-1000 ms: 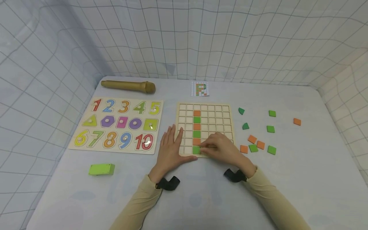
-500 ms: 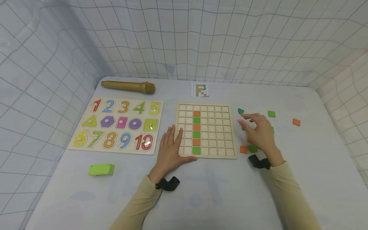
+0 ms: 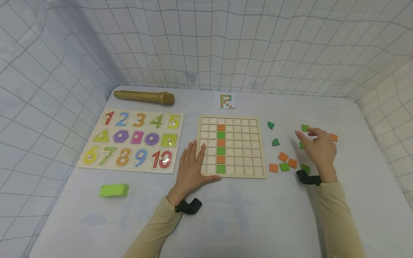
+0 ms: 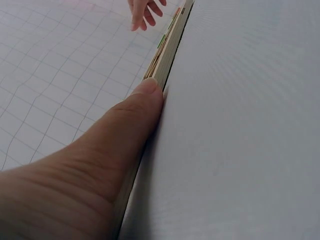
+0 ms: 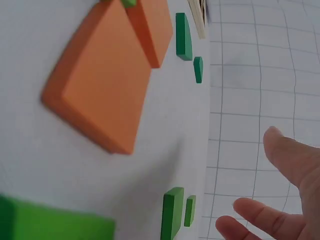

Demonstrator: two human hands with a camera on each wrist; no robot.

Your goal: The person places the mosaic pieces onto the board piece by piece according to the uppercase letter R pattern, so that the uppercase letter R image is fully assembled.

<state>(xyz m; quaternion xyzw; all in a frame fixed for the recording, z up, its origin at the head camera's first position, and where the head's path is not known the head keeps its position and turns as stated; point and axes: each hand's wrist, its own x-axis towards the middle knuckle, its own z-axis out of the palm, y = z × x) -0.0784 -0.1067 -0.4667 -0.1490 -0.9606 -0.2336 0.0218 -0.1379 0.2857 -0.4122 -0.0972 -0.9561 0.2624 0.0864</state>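
My left hand [image 3: 190, 168] rests with straight fingers on the lower left of a wooden grid board [image 3: 246, 176]. In the left wrist view its thumb [image 4: 122, 120] lies against the board's near edge. One column of the grid holds alternating orange and green square tiles [image 3: 221, 151]. Off to the right, my right hand [image 3: 320, 148] hovers over loose tiles, thumb and fingers apart, holding nothing. Nearest to it are a green tile [image 3: 304, 127] and an orange tile [image 3: 334, 137]; it partly covers other green tiles. An orange tile [image 5: 107, 85] looms large in the right wrist view.
Two dark green quarter-circle pieces [image 3: 271, 124] and several orange and green tiles [image 3: 284, 167] lie right of the board. Behind it is a small pattern card [image 3: 224, 100]. To the left are a number puzzle [image 3: 129, 141], a gold microphone [image 3: 145, 96] and a green block [image 3: 114, 190].
My right hand has left the bottom of the tile column and moved right, past the quarter-circle pieces, to above the far right tiles. The left hand has stayed on the board.
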